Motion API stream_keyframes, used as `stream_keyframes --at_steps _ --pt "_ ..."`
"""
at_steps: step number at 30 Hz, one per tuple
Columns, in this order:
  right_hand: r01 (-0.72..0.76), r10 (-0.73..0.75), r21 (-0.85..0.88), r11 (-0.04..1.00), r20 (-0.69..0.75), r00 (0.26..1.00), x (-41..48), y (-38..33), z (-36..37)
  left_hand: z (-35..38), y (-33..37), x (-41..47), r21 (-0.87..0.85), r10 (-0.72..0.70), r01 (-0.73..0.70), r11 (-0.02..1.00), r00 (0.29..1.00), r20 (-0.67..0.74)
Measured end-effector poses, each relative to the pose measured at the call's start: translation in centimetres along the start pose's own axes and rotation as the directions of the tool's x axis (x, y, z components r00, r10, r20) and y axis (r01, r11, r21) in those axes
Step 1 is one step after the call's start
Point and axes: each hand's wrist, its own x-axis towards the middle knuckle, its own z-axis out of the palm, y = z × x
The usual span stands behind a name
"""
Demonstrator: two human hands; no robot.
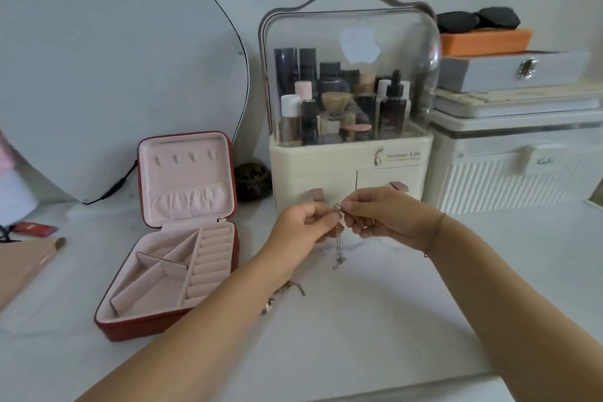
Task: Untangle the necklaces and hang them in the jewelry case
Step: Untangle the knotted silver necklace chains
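Red outside, pink within, our jewelry case (182, 238) stands open at left, its lid hooks bare. Gold chains (283, 295), seemingly tangled, lie on the white tabletop (375, 320) beneath our left forearm. Our left hand (305, 227) and right hand (380, 217) pinch a silver necklace (338, 240), dangling between them before the cosmetics organizer (350, 160).

Counts on the bench (375, 320)

Two hands (301, 227) (381, 217) meet on one silver chain (338, 240); one gold tangle (282, 295) lies below, its strands too knotted to count. One open red case (176, 238) shows four hooks (184, 158) in its lid. One clear-domed organizer (350, 101) has two drawer tabs (317, 194). One pair of sunglasses (478, 19) tops the stack of boxes.
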Motion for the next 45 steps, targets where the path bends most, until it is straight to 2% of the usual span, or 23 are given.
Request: stream_keyframes --at_steps 3,8,15,19,22,27,34,38,45 --pt "-0.03 0.023 0.087 0.996 0.077 0.997 0.9 0.2 0.4 0.0 -0.3 0.3 -0.053 0.0 -0.002 0.999 0.999 -0.038" --pt "0.02 -0.002 -0.131 0.991 0.131 0.991 1.8 0.3 0.8 0.1 -0.5 0.2 -0.023 0.033 -0.034 0.999 0.998 -0.059" --pt "0.134 -0.135 -0.021 0.991 -0.096 0.986 2.1 1.4 0.4 -0.3 -0.8 0.2 -0.067 -0.033 0.03 0.997 0.998 -0.05" --pt "0.18 -0.173 0.044 0.983 -0.126 0.977 1.7 1.6 0.4 -0.2 -0.7 0.1 -0.171 -0.093 0.086 0.982 0.995 -0.035" --pt "0.213 -0.207 0.029 0.977 -0.148 0.967 1.3 1.7 0.4 -0.2 -0.6 0.0 -0.224 -0.109 0.099 0.969 0.993 -0.033" --pt "0.283 -0.286 -0.048 0.958 -0.241 0.927 1.3 1.5 0.7 -0.4 -0.3 -0.3 -0.262 -0.128 0.12 0.958 0.992 -0.012" --pt "0.414 -0.361 0.06 0.908 -0.386 0.849 0.7 0.5 0.0 -0.7 -0.2 -0.5 -0.256 -0.169 0.171 0.951 0.985 0.029" --pt "0.43 -0.329 0.202 0.88 -0.394 0.858 0.1 0.1 -0.5 -0.6 -0.2 -0.7 -0.249 -0.167 0.176 0.952 0.984 0.06" --pt "0.423 -0.329 0.254 0.869 -0.342 0.88 -0.2 -0.2 -0.2 -0.7 0.1 -0.8 -0.271 -0.138 0.135 0.953 0.99 0.01"
